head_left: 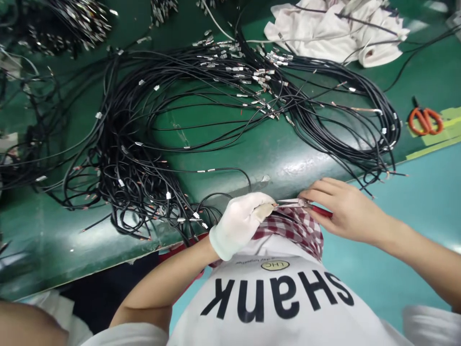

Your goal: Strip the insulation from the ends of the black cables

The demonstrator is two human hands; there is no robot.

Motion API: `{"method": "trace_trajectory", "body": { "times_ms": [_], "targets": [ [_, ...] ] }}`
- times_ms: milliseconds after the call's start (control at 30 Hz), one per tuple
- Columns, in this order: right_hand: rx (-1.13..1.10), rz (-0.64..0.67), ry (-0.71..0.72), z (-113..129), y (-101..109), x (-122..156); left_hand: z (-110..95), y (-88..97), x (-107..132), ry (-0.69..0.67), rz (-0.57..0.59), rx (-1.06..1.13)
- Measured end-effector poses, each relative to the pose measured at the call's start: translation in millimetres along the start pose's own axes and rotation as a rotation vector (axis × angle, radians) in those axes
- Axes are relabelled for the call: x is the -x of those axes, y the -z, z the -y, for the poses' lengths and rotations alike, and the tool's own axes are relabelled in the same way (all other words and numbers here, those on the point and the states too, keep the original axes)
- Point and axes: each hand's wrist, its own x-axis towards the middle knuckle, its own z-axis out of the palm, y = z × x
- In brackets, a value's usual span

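Note:
My left hand (240,222), in a white glove, is closed in a pinch at the front edge of the green table (273,154), its fingertips at the end of a thin black wire (230,179). My bare right hand (340,206) is closed around a small red-handled metal tool (306,205) whose tip meets the left fingertips. Both hands hover over a red-and-white checked cloth (298,228) on my lap. A large tangle of black wires (151,158) with metal ferrules and bare copper ends covers the table beyond them.
Orange-handled scissors (425,120) lie at the right on yellow tape. A crumpled white cloth (334,31) sits at the back right. More wire bundles (72,24) pile up at the back left. Teal floor (414,202) shows to the right.

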Motion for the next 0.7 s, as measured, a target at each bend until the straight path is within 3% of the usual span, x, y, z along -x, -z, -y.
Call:
{"method": "trace_trajectory", "body": {
  "times_ms": [267,700],
  "targets": [
    [0.081,-0.005,0.024,6.2,2.8,3.0,11.8,-1.1,5.3,-0.091,-0.013,-0.113],
    [0.081,0.001,0.025,10.1,5.2,5.5,10.3,-1.3,7.9,-0.115,-0.034,-0.244]
  ]
}}
